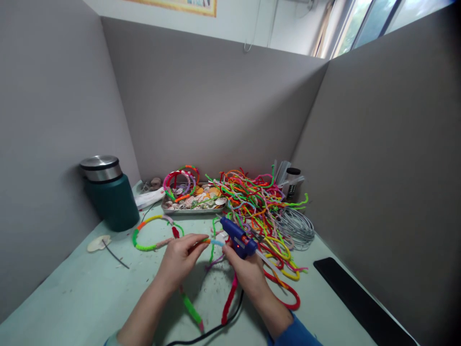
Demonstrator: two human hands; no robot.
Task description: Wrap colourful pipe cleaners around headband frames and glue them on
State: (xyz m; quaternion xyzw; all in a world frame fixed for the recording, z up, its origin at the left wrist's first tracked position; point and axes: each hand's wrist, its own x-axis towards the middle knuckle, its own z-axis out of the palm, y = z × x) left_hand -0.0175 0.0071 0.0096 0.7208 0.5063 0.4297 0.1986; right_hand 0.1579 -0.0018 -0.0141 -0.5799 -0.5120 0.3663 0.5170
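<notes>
Around you stand grey partitions [216, 105] on three sides, with a pale wall above them and a window [360, 33] at the upper right. Your pale green table [90, 298] is specked with loose fluff and scraps, which could stick to any stray glue.

At the back, the tangled heap of fuzzy stems [248, 192] spreads close to your work; a careless reach could drag strands across it. A teal bottle [113, 202] stands upright at the left, a black strip [360, 298] lies at the right, and a metal tray [194, 210] of small pieces sits near the partition, with coloured hoops leaning on it. A coil of grey wire [297, 228] lies beside the heap.

Your right hand [248, 276] holds the blue glue gun [237, 235], its grip hidden by your palm, thumb against the work. Your left hand [178, 257] is narrowed to a pinch on the fuzzy strip [216, 242], whose orange and light-blue part spans the gap between your hands. The nozzle points up and leftward near your left fingers; if the gun is hot, a small twist of your wrist could burn you. The black cable [212, 331] runs below a red fuzzy length [229, 300] and might snag it if pulled.
</notes>
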